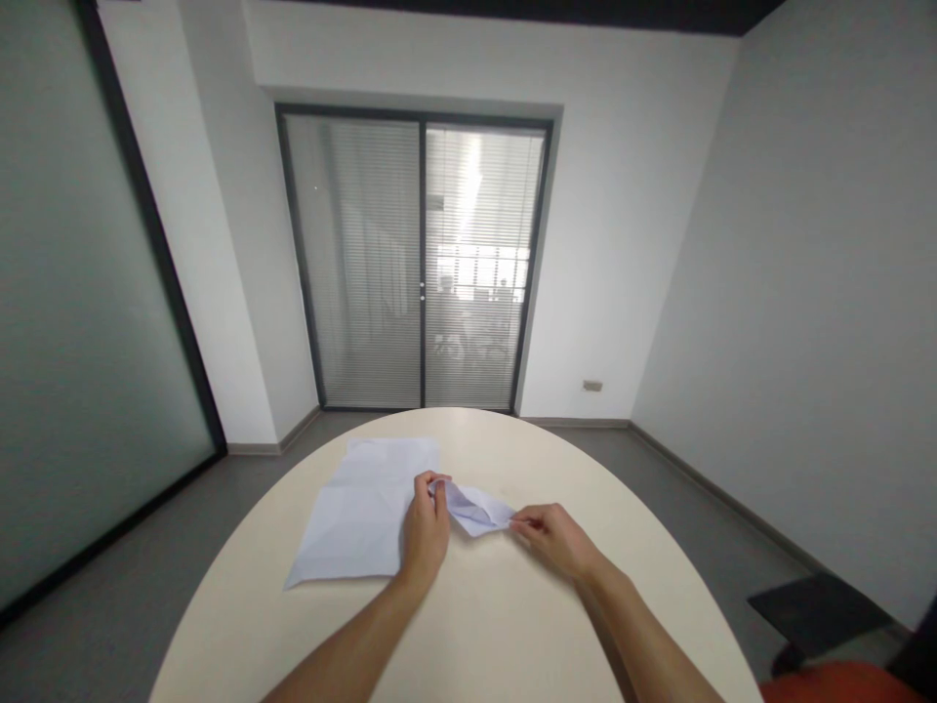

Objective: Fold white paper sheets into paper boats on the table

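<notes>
The fingers (431,478) of the left hand (425,532) pinch the left end of a folded white paper (474,513). The fingers of the right hand (560,537) pinch its right corner. The folded paper spans the gap between both sets of fingers, its panels standing at angles. Whether its lower edge touches the desk (527,635) cannot be determined from this view. Left of the left-hand fingers, a larger creased white sheet (351,527) lies on the desk; the left hand overlaps its right side in view. The round, cream-colored desk surface extends around the fingers. Well beyond the fingers, past the far desk edge, stand framed glass panels (358,273) with horizontal blinds.
</notes>
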`<state>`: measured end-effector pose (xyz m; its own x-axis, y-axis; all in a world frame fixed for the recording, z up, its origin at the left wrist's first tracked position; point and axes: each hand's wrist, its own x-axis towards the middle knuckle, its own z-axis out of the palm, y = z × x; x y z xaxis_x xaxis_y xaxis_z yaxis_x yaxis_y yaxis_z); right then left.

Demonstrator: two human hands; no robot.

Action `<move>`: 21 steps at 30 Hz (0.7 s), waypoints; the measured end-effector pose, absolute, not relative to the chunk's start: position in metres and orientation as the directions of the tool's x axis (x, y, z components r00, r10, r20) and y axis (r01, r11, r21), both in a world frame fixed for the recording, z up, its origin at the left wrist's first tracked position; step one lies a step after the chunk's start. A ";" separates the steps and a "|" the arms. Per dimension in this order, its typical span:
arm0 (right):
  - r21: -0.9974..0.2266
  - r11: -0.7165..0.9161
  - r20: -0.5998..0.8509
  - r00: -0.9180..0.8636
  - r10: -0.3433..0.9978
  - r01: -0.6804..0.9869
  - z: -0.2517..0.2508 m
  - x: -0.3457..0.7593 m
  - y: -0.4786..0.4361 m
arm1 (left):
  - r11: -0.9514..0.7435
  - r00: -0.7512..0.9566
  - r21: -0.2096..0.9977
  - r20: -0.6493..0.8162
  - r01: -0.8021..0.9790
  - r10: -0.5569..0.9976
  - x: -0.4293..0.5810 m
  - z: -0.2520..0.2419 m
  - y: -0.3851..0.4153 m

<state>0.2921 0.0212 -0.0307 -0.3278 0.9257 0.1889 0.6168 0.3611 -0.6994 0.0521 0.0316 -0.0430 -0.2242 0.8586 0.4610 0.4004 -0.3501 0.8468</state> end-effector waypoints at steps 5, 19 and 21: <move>-0.865 0.273 0.191 -0.226 0.955 0.421 -0.037 0.290 0.027 | -0.386 -0.172 0.818 0.493 0.426 0.853 0.051 -0.043 0.032; -0.973 0.227 0.217 0.190 0.958 -0.034 -0.040 0.285 0.039 | -0.362 -0.062 0.798 0.443 0.482 0.894 0.054 -0.049 0.030; -0.964 0.266 0.251 0.230 0.940 -0.033 -0.039 0.282 0.042 | -0.410 0.032 0.794 0.444 0.448 0.895 0.055 -0.049 0.027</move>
<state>0.2822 0.0423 -0.0391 0.2302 0.9402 0.2512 -0.0333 0.2656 -0.9635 0.0551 0.0270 -0.0489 0.0318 0.8954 0.4440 0.4483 -0.4098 0.7944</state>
